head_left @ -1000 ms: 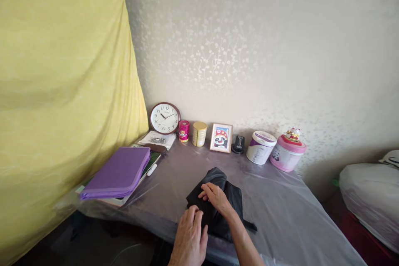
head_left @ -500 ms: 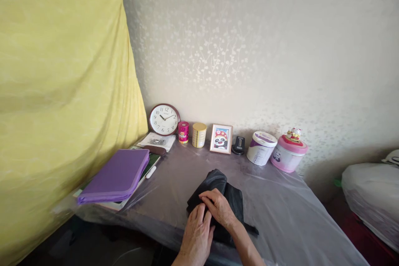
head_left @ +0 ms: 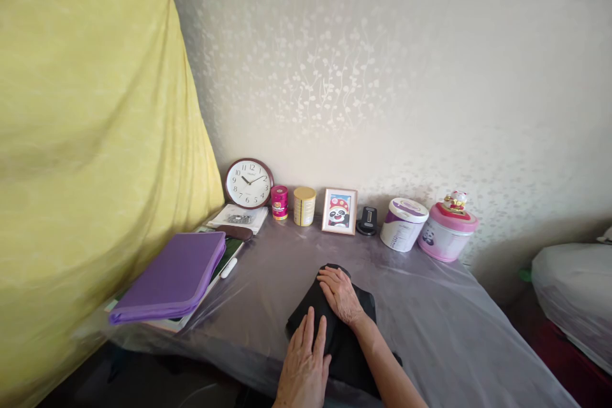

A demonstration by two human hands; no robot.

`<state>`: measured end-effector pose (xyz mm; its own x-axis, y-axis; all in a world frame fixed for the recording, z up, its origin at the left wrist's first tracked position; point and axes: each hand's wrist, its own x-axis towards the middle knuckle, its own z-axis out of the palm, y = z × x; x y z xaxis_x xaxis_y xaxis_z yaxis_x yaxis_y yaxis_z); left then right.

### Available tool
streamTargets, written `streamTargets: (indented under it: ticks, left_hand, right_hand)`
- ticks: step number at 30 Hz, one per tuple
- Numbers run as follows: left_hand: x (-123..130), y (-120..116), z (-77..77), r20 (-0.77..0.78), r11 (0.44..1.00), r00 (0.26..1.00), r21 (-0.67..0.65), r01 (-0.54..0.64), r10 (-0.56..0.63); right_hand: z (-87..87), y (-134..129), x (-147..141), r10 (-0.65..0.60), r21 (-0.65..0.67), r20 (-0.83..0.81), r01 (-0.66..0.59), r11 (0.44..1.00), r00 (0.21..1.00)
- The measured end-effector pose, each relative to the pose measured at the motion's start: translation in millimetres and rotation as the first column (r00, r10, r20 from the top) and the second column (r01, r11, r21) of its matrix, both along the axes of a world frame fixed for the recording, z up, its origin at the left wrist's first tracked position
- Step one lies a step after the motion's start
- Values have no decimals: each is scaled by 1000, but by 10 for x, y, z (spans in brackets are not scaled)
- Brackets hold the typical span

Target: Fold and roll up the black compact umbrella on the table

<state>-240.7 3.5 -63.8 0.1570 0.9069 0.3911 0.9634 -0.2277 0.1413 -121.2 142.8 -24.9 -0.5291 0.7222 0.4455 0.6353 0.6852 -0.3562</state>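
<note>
A piece of folded black fabric (head_left: 351, 357) lies at the near edge of the table; what kind of article it is I cannot tell. My left hand (head_left: 306, 350) rests flat on its near left part, fingers stretched out and slightly apart. Farther up, my right hand (head_left: 340, 293) lies flat over the far end of the fabric with its fingers extended. Neither hand grips anything. A small dark end of the fabric or a strap sticks out to the right, past my right forearm.
A purple zip folder (head_left: 172, 274) lies on papers at the left. Along the wall stand a wall clock (head_left: 248, 183), a pink can (head_left: 280, 203), a yellow tin (head_left: 305, 206), a framed panda picture (head_left: 339, 211) and two tubs, one purple-white (head_left: 404, 224), one pink (head_left: 448, 236). Clear plastic covers the table.
Both hands have gone from fingers curled together on the black fabric to lying flat and apart. My right hand has moved farther away over it, and the fabric looks flatter and smoother.
</note>
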Motion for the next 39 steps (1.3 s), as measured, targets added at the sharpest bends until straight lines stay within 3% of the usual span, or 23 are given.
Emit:
streamTargets:
  ticks: [8, 14, 18, 23, 27, 31, 35, 39]
  left_hand:
    - [-52, -13, -67, 24, 996, 1000, -89, -18, 20]
    - [-123, -109, 58, 65, 973, 998, -231, 21, -6]
    - [-123, -153, 151, 38, 954, 999, -299, 10, 1]
    - [-98, -183, 186, 26, 950, 1000, -312, 1, 7]
    - [-84, -207, 204, 78, 948, 997, -319, 13, 13]
    - [-81, -209, 238, 117, 923, 993, -384, 19, 29]
    - [-86, -198, 248, 130, 907, 991, -421, 18, 41]
    - [-86, -197, 235, 144, 919, 989, -394, 26, 34]
  right_hand:
    - [6, 370, 33, -86, -118, 73, 94, 989, 994]
    - [-35, 449, 7, -229, -155, 51, 234, 960, 972]
    - [-13, 363, 164, -384, -149, 6, 381, 913, 923]
    - [-47, -34, 708, -628, -152, -157, 610, 778, 762]
    - [-146, -443, 992, -683, -367, -131, 605, 706, 718]
    - [-167, -705, 967, -694, -517, -126, 550, 656, 709]
    - [-71, -773, 838, -725, -574, -170, 531, 623, 667]
    - [-41, -745, 745, -762, -735, -274, 383, 559, 587]
